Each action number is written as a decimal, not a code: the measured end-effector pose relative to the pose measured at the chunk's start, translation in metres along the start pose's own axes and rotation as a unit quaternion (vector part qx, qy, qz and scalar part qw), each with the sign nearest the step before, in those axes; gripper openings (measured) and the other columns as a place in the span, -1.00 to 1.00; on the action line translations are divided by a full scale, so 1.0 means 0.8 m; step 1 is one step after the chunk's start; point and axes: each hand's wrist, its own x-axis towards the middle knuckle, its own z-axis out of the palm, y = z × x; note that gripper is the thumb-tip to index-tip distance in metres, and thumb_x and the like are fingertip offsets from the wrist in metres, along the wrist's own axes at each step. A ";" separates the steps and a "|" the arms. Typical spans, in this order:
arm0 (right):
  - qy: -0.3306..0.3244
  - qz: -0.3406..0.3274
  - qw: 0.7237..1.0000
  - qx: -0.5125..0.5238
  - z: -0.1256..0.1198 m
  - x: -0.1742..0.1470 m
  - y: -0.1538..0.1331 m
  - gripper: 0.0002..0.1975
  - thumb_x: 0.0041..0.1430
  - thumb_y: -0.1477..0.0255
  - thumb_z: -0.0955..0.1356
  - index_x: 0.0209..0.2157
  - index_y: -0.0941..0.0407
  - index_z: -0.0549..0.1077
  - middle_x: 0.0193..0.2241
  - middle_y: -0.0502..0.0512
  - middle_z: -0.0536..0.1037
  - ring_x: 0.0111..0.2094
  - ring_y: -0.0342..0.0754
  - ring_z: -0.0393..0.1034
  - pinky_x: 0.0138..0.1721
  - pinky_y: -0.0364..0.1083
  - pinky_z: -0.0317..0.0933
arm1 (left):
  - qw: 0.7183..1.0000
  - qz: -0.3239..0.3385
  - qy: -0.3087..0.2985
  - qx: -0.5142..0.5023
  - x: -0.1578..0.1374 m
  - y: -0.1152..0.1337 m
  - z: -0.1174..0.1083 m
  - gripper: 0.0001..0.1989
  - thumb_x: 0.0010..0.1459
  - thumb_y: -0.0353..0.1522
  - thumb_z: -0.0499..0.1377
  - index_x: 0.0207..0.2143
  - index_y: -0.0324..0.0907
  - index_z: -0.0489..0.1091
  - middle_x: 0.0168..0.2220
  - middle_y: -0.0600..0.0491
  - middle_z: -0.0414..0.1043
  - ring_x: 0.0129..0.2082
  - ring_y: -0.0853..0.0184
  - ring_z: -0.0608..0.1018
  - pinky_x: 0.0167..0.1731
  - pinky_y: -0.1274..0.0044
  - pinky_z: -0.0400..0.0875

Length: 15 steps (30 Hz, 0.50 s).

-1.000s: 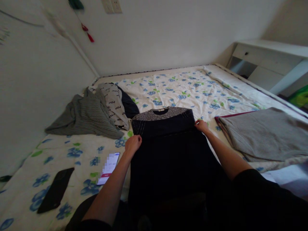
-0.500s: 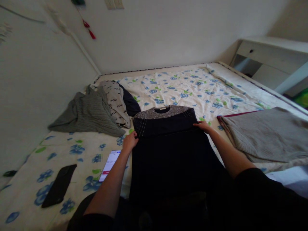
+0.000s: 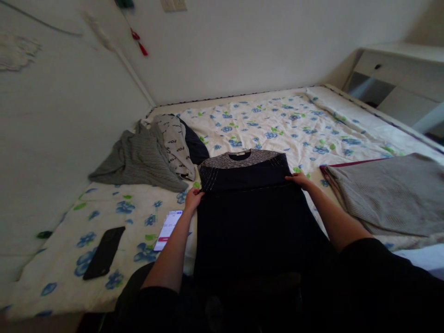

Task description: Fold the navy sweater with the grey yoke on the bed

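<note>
A dark sweater with a speckled grey yoke lies on the bed in front of me, its collar pointing away. My left hand pinches the sweater's left edge just below the yoke stripes. At the opposite edge, my right hand grips the fabric between thumb and fingers. A fold line runs across the sweater between both hands. The lower part of the garment merges with my dark clothing, so its near edge is hard to make out.
On the left lie a grey knitted garment and a printed light garment. A lit phone and a black phone-shaped object rest nearby. Folded grey clothing sits at right on the flowered bedsheet. A white cabinet stands behind.
The whole view has shifted, so everything appears slightly further right. Both hands keep their grip on the sweater's edges, and the garment looks nearly the same.
</note>
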 end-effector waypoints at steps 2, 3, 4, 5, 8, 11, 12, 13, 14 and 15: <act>-0.002 0.026 1.000 0.002 0.000 -0.002 -0.002 -0.69 0.17 0.34 0.64 -0.28 0.11 0.49 -0.48 0.00 0.53 -0.44 -0.09 0.41 -0.38 -0.15 0.30 | 0.999 -0.003 0.018 0.045 -0.007 -0.004 0.000 -0.90 0.15 -0.31 0.27 -0.28 -0.07 0.42 -0.37 0.08 0.52 -0.25 0.17 0.59 -0.21 0.47 0.37; 0.007 0.029 1.000 0.002 0.000 -0.004 -0.004 -0.70 0.18 0.34 0.63 -0.29 0.10 0.49 -0.50 -0.02 0.51 -0.45 -0.09 0.39 -0.40 -0.16 0.27 | 0.996 0.002 0.029 0.089 -0.013 -0.005 0.001 -0.92 0.18 -0.33 0.25 -0.26 -0.07 0.45 -0.34 0.03 0.56 -0.22 0.13 0.62 -0.20 0.45 0.37; 0.016 0.031 0.999 0.001 0.000 -0.005 -0.005 -0.70 0.20 0.35 0.63 -0.30 0.10 0.48 -0.52 -0.03 0.48 -0.46 -0.10 0.38 -0.41 -0.16 0.25 | 0.990 0.011 0.035 0.137 -0.018 -0.007 0.002 -0.92 0.20 -0.35 0.23 -0.22 -0.08 0.48 -0.29 -0.03 0.60 -0.19 0.08 0.64 -0.18 0.42 0.38; 0.020 0.034 0.999 0.004 0.001 -0.006 -0.006 -0.71 0.22 0.35 0.61 -0.31 0.10 0.46 -0.53 -0.03 0.46 -0.46 -0.10 0.36 -0.42 -0.16 0.24 | 0.983 0.024 0.036 0.180 -0.023 -0.009 0.003 -0.88 0.23 -0.36 0.21 -0.18 -0.09 0.52 -0.24 -0.10 0.64 -0.14 0.02 0.66 -0.15 0.38 0.39; 0.008 0.042 0.999 0.025 0.000 -0.007 -0.007 -0.70 0.27 0.37 0.60 -0.35 0.10 0.44 -0.54 -0.02 0.45 -0.45 -0.10 0.35 -0.40 -0.14 0.24 | 0.966 0.040 0.020 0.255 -0.028 -0.014 0.004 -0.76 0.33 -0.30 0.15 -0.11 -0.13 0.60 -0.12 -0.27 0.70 -0.02 -0.13 0.69 -0.09 0.30 0.45; -0.004 0.052 0.998 0.038 -0.001 -0.006 -0.007 -0.68 0.23 0.38 0.62 -0.37 0.10 0.43 -0.53 -0.02 0.45 -0.46 -0.10 0.36 -0.40 -0.15 0.25 | 0.962 0.034 -0.039 0.268 -0.013 -0.014 -0.004 -0.67 0.35 -0.14 0.17 -0.18 -0.12 0.66 -0.09 -0.27 0.73 0.04 -0.16 0.70 -0.03 0.27 0.51; -0.003 0.055 0.998 0.040 -0.001 -0.005 -0.007 -0.66 0.20 0.38 0.64 -0.37 0.10 0.43 -0.53 -0.03 0.45 -0.46 -0.11 0.36 -0.41 -0.15 0.26 | 0.963 0.033 -0.068 0.257 -0.004 -0.012 -0.008 -0.66 0.31 -0.10 0.20 -0.20 -0.11 0.67 -0.09 -0.24 0.74 0.04 -0.15 0.71 -0.01 0.28 0.53; -0.002 0.060 0.997 0.045 -0.001 -0.005 -0.008 -0.65 0.17 0.39 0.66 -0.37 0.10 0.44 -0.53 -0.03 0.47 -0.47 -0.10 0.36 -0.42 -0.16 0.28 | 0.966 0.032 -0.097 0.237 0.006 -0.009 -0.012 -0.66 0.27 -0.07 0.24 -0.20 -0.11 0.67 -0.09 -0.20 0.75 0.05 -0.12 0.72 0.00 0.30 0.54; -0.006 0.064 0.996 0.058 -0.002 -0.004 -0.009 -0.65 0.14 0.40 0.67 -0.36 0.10 0.45 -0.51 -0.02 0.49 -0.46 -0.10 0.39 -0.42 -0.16 0.31 | 0.970 0.027 -0.124 0.208 0.015 -0.006 -0.015 -0.65 0.21 -0.06 0.29 -0.18 -0.11 0.68 -0.09 -0.16 0.76 0.04 -0.09 0.72 0.01 0.31 0.55; -0.017 0.067 0.994 0.080 -0.003 -0.003 -0.011 -0.66 0.13 0.41 0.67 -0.34 0.10 0.47 -0.48 0.00 0.53 -0.45 -0.09 0.42 -0.41 -0.16 0.35 | 0.975 0.020 -0.143 0.172 0.024 -0.003 -0.018 -0.63 0.15 -0.05 0.32 -0.15 -0.11 0.68 -0.09 -0.13 0.77 0.03 -0.07 0.73 0.03 0.33 0.56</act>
